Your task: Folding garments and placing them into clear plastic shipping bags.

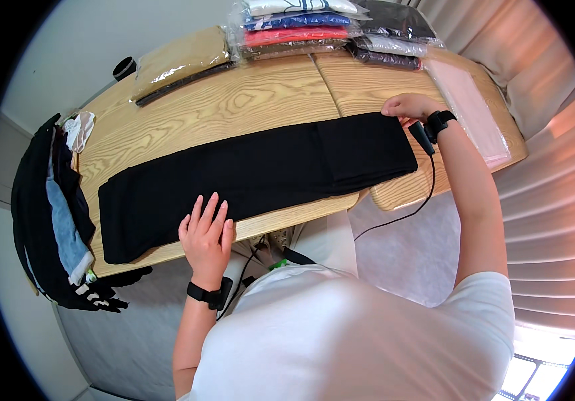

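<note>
Two hands work one black garment [254, 177], which lies as a long, narrow band across the wooden tabletop [247, 100]. It looks already folded lengthwise into that strip, with a doubled section showing at its right end, so I judge the narrowing done and the shortening folds across its length not yet made. The left hand [206, 235] lies flat and spread, palm down, on the near edge of the cloth toward its left part, holding nothing. The right hand [409, 107] curls over the far right corner of the cloth and seems to pinch it, though the fingertips are hidden. The garment's long axis runs from the tabletop's lower left up toward the right, roughly along the front edge, its right end lying a little farther from the person. Bagged folded clothes [301, 27] are stacked at the far edge, well apart
</note>
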The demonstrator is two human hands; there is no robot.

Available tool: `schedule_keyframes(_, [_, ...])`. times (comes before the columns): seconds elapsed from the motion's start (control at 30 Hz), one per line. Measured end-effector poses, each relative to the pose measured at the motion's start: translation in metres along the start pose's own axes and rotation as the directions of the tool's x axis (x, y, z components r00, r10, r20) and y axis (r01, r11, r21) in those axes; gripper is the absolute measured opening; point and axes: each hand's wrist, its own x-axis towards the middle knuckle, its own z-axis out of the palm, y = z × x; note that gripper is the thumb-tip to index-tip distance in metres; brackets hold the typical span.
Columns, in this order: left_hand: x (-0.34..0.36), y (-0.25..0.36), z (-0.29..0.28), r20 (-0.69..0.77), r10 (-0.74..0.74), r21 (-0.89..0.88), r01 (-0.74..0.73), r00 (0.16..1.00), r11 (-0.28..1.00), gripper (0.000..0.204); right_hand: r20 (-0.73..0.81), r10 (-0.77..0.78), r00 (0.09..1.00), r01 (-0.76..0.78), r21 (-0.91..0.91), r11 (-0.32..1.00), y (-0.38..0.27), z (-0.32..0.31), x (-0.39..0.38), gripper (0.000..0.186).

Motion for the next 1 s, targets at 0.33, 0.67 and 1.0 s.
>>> schedule_keyframes(0.33, [-0.001,-0.002,0.002,-0.015,0.008,0.016,-0.008,1.000,1.000,0.028,-0.013,0.002,1.000,-0.003,-0.110,0.994,0.005,-0.008,0.000,0.026])
schedule_keyframes(0.67, [-0.001,-0.002,0.002,0.000,-0.005,-0.001,0.005,1.000,1.000,0.029,-0.273,-0.501,0.821,0.237,-0.636,0.735,-0.004,0.048,-0.024,0.059])
schedule_keyframes(1.0, [0.000,-0.003,0.002,0.000,0.009,0.010,-0.009,1.000,1.000,0.029,-0.378,-0.479,0.792,0.332,-0.392,0.858,0.019,0.116,-0.093,0.075])
